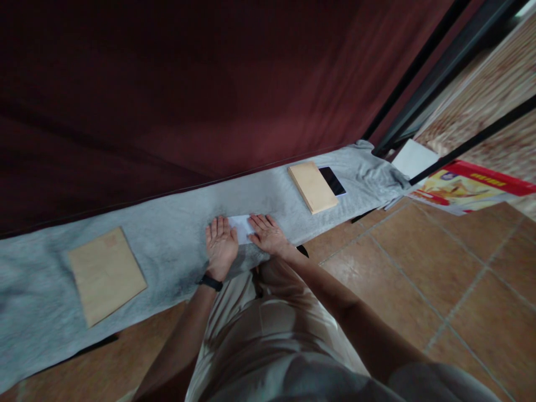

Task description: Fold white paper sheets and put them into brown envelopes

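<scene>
We press our left hand (220, 245) and right hand (268, 234) flat, fingers spread, on a white paper (242, 228) lying between them on the grey cloth (176, 229), near the middle.

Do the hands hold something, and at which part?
Neither grips anything: left hand and right hand lie flat, pressing the two ends of a white paper.
</scene>
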Action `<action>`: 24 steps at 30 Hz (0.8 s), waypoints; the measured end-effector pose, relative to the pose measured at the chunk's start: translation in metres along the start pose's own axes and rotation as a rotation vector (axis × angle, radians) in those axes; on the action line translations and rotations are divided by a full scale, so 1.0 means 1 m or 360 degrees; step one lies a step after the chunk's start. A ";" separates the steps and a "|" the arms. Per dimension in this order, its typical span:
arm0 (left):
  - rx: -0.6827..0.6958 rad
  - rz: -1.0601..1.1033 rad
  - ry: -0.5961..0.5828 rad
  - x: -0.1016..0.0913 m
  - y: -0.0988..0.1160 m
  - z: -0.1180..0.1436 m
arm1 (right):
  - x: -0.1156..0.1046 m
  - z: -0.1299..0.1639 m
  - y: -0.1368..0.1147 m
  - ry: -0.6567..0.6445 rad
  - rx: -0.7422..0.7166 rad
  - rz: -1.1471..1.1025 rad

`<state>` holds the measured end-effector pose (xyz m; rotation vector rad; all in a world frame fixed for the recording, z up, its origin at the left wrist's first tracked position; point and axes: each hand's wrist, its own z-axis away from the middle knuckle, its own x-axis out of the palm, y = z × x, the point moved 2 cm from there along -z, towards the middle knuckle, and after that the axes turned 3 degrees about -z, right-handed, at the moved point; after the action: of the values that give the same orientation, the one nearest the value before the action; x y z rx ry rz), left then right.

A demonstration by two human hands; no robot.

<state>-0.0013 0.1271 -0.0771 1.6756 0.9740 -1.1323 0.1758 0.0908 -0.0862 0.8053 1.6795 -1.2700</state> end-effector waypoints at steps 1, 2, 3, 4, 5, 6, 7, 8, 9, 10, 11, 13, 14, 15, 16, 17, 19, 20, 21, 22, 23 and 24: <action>0.0066 0.0026 -0.0017 0.000 0.006 -0.001 | 0.000 0.000 0.000 -0.0002 -0.0002 -0.0002; 0.0146 0.0053 -0.0057 0.002 0.013 -0.001 | 0.000 0.000 0.000 -0.0008 -0.0004 -0.0004; 0.0228 0.0080 -0.0112 0.004 0.020 -0.002 | 0.000 -0.001 0.000 -0.0014 -0.0003 -0.0004; 0.0289 0.0101 -0.0169 0.007 0.027 -0.003 | 0.000 -0.001 0.000 -0.0022 0.0000 -0.0002; 0.0325 0.0111 -0.0215 0.010 0.032 -0.004 | 0.000 -0.001 -0.001 -0.0030 0.0006 0.0000; 0.0342 0.0110 -0.0245 0.013 0.035 -0.004 | 0.000 -0.002 -0.001 -0.0038 0.0013 0.0003; 0.0345 0.0099 -0.0258 0.015 0.037 -0.005 | 0.000 -0.002 -0.001 -0.0042 0.0021 0.0008; 0.0346 0.0081 -0.0258 0.017 0.038 -0.005 | 0.000 -0.002 -0.001 -0.0042 0.0026 0.0012; 0.0349 0.0063 -0.0252 0.018 0.037 -0.005 | -0.001 -0.002 -0.002 -0.0038 0.0026 0.0015; 0.0354 0.0048 -0.0245 0.019 0.036 -0.004 | -0.001 -0.002 -0.002 -0.0030 0.0022 0.0017; 0.0356 0.0038 -0.0241 0.019 0.034 -0.003 | -0.001 -0.001 -0.002 -0.0019 0.0016 0.0016; 0.0354 0.0029 -0.0234 0.018 0.030 -0.002 | -0.002 -0.001 -0.003 0.0001 0.0005 0.0011; 0.0350 0.0028 -0.0229 0.017 0.028 -0.001 | -0.003 0.000 -0.003 0.0007 0.0002 0.0010; 0.0347 0.0027 -0.0223 0.017 0.026 0.000 | -0.003 0.000 -0.003 0.0008 -0.0002 0.0010; 0.0344 0.0026 -0.0215 0.017 0.024 0.001 | -0.003 0.000 -0.003 0.0007 -0.0006 0.0011; 0.0339 0.0024 -0.0207 0.016 0.023 0.002 | -0.003 0.000 -0.002 0.0003 -0.0011 0.0012; 0.0321 0.0018 -0.0196 0.016 0.021 0.003 | -0.003 0.000 -0.002 -0.0007 -0.0018 0.0009; 0.0307 0.0016 -0.0195 0.016 0.020 0.004 | -0.002 0.000 -0.002 -0.0012 -0.0017 0.0005; 0.0293 0.0014 -0.0196 0.015 0.019 0.005 | -0.001 0.000 -0.001 -0.0015 -0.0013 0.0002; 0.0283 0.0012 -0.0196 0.015 0.018 0.006 | -0.001 -0.001 -0.001 -0.0015 -0.0009 -0.0002; 0.0276 0.0009 -0.0194 0.014 0.017 0.007 | 0.000 -0.001 -0.001 -0.0012 -0.0007 -0.0003; 0.0273 0.0004 -0.0187 0.013 0.016 0.008 | 0.000 -0.001 -0.001 -0.0008 -0.0006 -0.0002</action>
<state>0.0145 0.1166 -0.0873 1.7228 0.8196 -1.3285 0.1751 0.0912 -0.0862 0.7982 1.6782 -1.2686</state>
